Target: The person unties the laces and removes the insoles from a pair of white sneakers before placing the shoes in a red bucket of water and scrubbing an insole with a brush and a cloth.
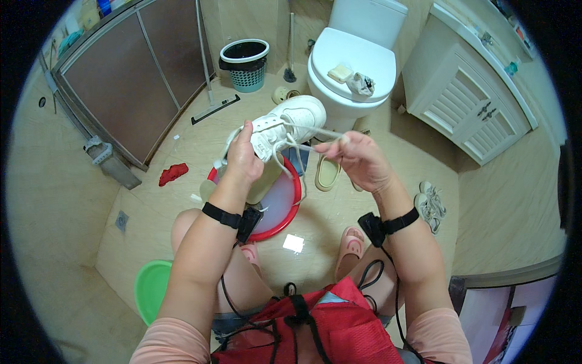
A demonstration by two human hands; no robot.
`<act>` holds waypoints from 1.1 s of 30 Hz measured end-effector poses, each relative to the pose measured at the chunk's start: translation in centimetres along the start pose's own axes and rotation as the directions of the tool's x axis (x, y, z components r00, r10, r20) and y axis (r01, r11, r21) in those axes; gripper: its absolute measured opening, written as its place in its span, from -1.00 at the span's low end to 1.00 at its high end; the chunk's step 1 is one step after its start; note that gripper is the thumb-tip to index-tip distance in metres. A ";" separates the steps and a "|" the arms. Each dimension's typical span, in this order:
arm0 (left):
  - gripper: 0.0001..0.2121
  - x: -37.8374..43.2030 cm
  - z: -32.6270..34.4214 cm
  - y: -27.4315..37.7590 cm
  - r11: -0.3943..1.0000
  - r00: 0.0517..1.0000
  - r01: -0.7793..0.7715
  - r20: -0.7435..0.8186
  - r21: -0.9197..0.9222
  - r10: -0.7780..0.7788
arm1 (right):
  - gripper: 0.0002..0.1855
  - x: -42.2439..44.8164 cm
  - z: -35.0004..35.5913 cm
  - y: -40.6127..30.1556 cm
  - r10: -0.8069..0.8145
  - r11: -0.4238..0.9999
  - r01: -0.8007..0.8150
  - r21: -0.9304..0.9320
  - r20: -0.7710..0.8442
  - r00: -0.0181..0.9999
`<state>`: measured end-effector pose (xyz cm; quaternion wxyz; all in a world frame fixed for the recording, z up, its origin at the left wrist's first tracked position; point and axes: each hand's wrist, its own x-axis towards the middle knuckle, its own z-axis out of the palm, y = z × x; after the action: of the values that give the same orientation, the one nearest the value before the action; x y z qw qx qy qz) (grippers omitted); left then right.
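My left hand [245,157] grips a white lace-up sneaker [295,116] near its heel, holding it above a red-rimmed basin [298,186] of cloudy water. Pinched between the fingers of my right hand [357,157] is a white shoelace [313,129], drawn out to the right from the shoe's eyelets. More loose lace hangs in loops below the sneaker. Under the shoe, a pale sole-shaped piece [266,182] shows at the basin; whether it is an insole or part of another shoe, I cannot tell.
Pale clogs [327,173] lie right of the basin, grey sneakers [429,204] farther right. A red cloth [173,174], a floor squeegee [215,109] and a lined waste bin [248,77] are at left. A soap bar [340,73] rests on the toilet lid [359,54]. A green basin [152,291] stands lower left.
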<state>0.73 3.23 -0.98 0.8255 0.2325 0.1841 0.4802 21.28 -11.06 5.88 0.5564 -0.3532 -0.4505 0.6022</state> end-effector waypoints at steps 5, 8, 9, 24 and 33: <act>-0.55 -0.3 1.1 -0.3 0.989 0.996 0.092 0.020 -0.117 -0.090 | -0.82 -0.1 -0.8 -0.9 -0.030 0.965 0.067 0.255 -0.148 0.989; -0.59 1.0 -0.9 0.5 0.994 0.996 -0.020 -0.083 -0.105 0.011 | -0.76 -0.2 0.1 -1.5 0.176 0.853 -0.270 -0.446 -0.241 0.954; -0.59 0.9 -0.8 0.5 0.994 0.996 -0.016 -0.086 -0.105 0.007 | -0.74 -0.5 0.3 -1.5 0.204 0.485 -0.408 -0.773 -0.354 0.913; -0.59 0.1 0.3 1.5 0.994 0.987 -0.079 -0.146 -0.070 0.068 | 0.12 -0.9 -0.9 -1.3 0.077 0.547 -0.508 -0.666 -0.564 0.822; -0.59 -0.2 0.4 0.9 0.988 0.996 -0.082 0.020 -0.132 0.085 | -0.65 0.7 -3.5 2.6 -0.249 0.428 -0.142 -0.893 -0.267 0.931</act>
<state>0.20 3.41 -0.16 0.8206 0.1912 0.1316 0.5223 23.47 -9.84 2.28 0.3726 -0.6839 -0.6027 0.1735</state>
